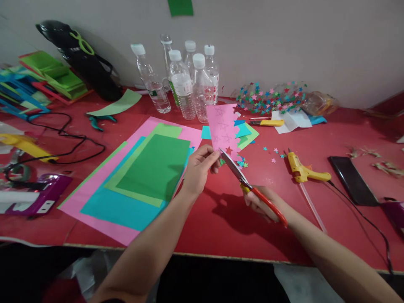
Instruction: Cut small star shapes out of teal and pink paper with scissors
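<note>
My left hand (202,166) pinches the lower end of a pink paper strip (219,122), which stands upright above the table. Stars are drawn in pencil on the strip, and its right edge is jagged from cuts. In my right hand (260,204) is a pair of scissors (248,185) with red and yellow handles. Their blades reach the bottom of the strip, close to my left fingertips. Beneath and behind the strip lie small paper stars and offcuts in blue and green (251,136), partly hidden by it.
Coloured paper sheets (154,166) are stacked left of my hands. Several plastic bottles (183,90) stand by the wall. A bottle filled with stars (271,97) lies behind a yellow cutter (268,123). At right are a yellow glue gun (304,168) and a phone (352,181).
</note>
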Available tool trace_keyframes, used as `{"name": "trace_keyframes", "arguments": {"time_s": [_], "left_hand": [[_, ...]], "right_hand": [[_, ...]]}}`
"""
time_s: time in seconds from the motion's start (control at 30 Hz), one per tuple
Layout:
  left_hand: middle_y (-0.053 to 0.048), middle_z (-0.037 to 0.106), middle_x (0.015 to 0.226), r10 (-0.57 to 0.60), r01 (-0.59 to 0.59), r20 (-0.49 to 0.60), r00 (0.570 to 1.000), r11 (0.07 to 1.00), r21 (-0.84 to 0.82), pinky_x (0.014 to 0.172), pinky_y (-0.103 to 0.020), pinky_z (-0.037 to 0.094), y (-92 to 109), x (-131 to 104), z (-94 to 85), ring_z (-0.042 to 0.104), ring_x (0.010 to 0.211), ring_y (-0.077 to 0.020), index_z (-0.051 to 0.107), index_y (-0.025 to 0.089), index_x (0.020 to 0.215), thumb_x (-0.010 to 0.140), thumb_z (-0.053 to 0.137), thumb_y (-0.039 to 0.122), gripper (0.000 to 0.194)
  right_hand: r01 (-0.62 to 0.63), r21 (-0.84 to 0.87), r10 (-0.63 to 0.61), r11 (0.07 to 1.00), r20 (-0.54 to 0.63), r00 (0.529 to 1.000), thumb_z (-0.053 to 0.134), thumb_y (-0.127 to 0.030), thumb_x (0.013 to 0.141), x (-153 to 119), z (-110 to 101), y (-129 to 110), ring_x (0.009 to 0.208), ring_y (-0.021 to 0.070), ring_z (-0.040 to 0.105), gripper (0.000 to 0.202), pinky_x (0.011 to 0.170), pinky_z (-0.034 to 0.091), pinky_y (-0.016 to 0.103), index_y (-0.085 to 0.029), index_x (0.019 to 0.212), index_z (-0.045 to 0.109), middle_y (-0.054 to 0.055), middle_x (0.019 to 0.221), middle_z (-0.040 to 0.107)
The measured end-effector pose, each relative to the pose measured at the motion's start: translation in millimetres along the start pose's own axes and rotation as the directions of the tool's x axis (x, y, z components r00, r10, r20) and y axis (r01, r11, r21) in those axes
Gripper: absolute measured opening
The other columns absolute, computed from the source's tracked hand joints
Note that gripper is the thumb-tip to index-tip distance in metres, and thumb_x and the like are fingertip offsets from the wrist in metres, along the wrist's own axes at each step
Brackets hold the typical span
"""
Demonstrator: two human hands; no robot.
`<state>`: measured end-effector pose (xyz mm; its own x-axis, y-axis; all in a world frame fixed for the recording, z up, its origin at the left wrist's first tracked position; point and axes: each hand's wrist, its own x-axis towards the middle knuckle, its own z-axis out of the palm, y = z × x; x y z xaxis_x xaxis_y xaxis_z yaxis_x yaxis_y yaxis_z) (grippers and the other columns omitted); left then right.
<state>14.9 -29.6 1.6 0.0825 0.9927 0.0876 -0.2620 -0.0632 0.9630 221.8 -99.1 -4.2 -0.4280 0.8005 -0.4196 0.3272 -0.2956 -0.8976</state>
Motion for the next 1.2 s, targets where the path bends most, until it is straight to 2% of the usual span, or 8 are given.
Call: {"name": "trace_keyframes", "arguments": {"time_s": [0.2, 0.57, 0.87, 1.2], "left_hand": [[0.004, 0.055, 0.057, 0.012, -0.012, -0.010, 1.000, 0.999, -0.048, 0.047, -0.017, 0.039, -2.1, -2.7, 4.4, 0.049, 0.048, -0.0049, 0.054, 0.017, 0.067, 0.083, 0.061, 0.030, 0.021], [0.005, 0.052, 0.056, -0.017, 0.015, -0.020, 1.000, 0.997, -0.074, 0.046, -0.016, 0.036, -4.5, -3.5, 6.9, 0.045, 0.049, -0.0041, 0.049, 0.017, 0.066, 0.083, 0.061, 0.030, 0.024], [0.005, 0.052, 0.057, -0.030, 0.030, 0.002, 1.000, 0.997, -0.071, 0.047, -0.016, 0.035, -7.2, -3.0, 6.8, 0.046, 0.048, -0.0038, 0.049, 0.017, 0.067, 0.084, 0.060, 0.028, 0.022], [0.005, 0.053, 0.057, -0.041, 0.041, 0.000, 0.999, 0.996, -0.080, 0.047, -0.017, 0.036, -7.5, -3.3, 7.2, 0.046, 0.047, -0.0039, 0.050, 0.017, 0.067, 0.083, 0.061, 0.029, 0.022]], "right_hand": [[-0.018, 0.029, 0.018, 0.999, 0.000, 1.000, 0.043, -0.078, 0.076, -1.0, 5.3, -5.9, 0.028, 0.0041, 0.031, 0.061, 0.028, 0.028, 0.017, -0.018, 0.071, 0.048, -0.010, 0.041, 0.035], [-0.131, 0.039, 0.133, 0.991, -0.060, 0.989, 0.046, -0.076, 0.074, 0.6, 12.9, -6.6, 0.025, 0.0039, 0.032, 0.058, 0.025, 0.027, 0.016, -0.019, 0.066, 0.045, -0.010, 0.040, 0.036], [-0.095, 0.090, 0.098, 0.991, -0.032, 0.995, 0.044, -0.076, 0.076, 0.0, 14.0, -7.5, 0.027, 0.0036, 0.031, 0.058, 0.025, 0.029, 0.016, -0.018, 0.070, 0.047, -0.010, 0.044, 0.035], [-0.112, 0.019, 0.113, 0.993, -0.064, 0.991, 0.044, -0.074, 0.077, 0.4, 12.8, -4.4, 0.026, 0.0036, 0.032, 0.056, 0.026, 0.026, 0.015, -0.019, 0.066, 0.044, -0.010, 0.041, 0.036]]}}
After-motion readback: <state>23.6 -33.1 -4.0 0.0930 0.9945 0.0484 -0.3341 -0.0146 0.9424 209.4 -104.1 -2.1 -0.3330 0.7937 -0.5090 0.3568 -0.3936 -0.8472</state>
